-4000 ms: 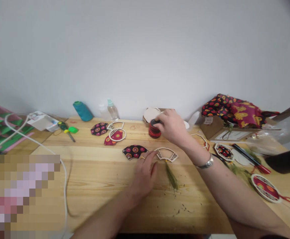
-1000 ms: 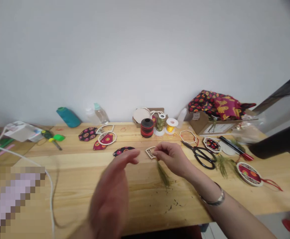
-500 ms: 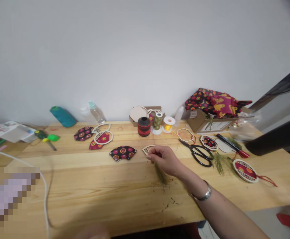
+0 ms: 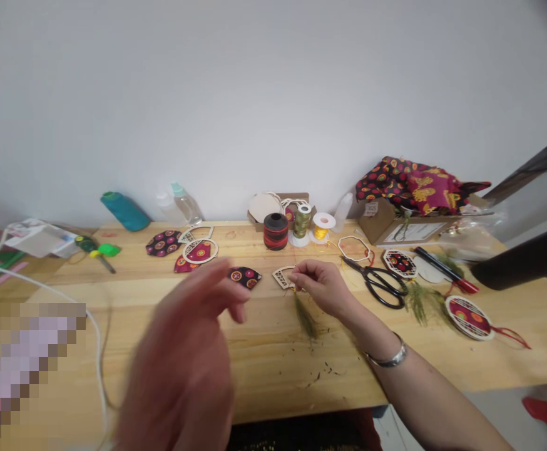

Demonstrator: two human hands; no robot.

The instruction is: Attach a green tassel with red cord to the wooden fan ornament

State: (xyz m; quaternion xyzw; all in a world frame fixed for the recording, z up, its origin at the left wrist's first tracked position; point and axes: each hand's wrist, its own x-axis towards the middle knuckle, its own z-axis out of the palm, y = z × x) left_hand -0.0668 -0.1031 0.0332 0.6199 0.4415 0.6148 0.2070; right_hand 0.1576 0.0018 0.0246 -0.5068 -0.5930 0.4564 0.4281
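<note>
My right hand [image 4: 320, 285] is closed in a pinch, its fingertips at the edge of a small fan-shaped wooden lattice frame [image 4: 280, 276]. From just below the fingertips runs the thin orange thread of a green tassel [image 4: 305, 316], whose strands lie on the table. My left hand [image 4: 184, 351] is raised in the foreground, blurred, its fingers apart and bent with nothing visible in them. It partly covers a fan-shaped black patterned fabric piece [image 4: 250, 276]. Black-handled scissors [image 4: 381, 283] lie to the right of my right hand.
Thread spools stand at the back: red-black [image 4: 276, 232], olive [image 4: 302, 222] and yellow [image 4: 321, 228]. A cardboard box [image 4: 381, 225] of fabric is at right, near a round ornament [image 4: 468, 317]. A white cable [image 4: 96, 344] runs along the left. Dark bits lie near the front.
My left hand has risen from the bottom edge into the middle foreground. My right hand has shifted slightly right and up, uncovering more of the lattice frame and the tassel's top.
</note>
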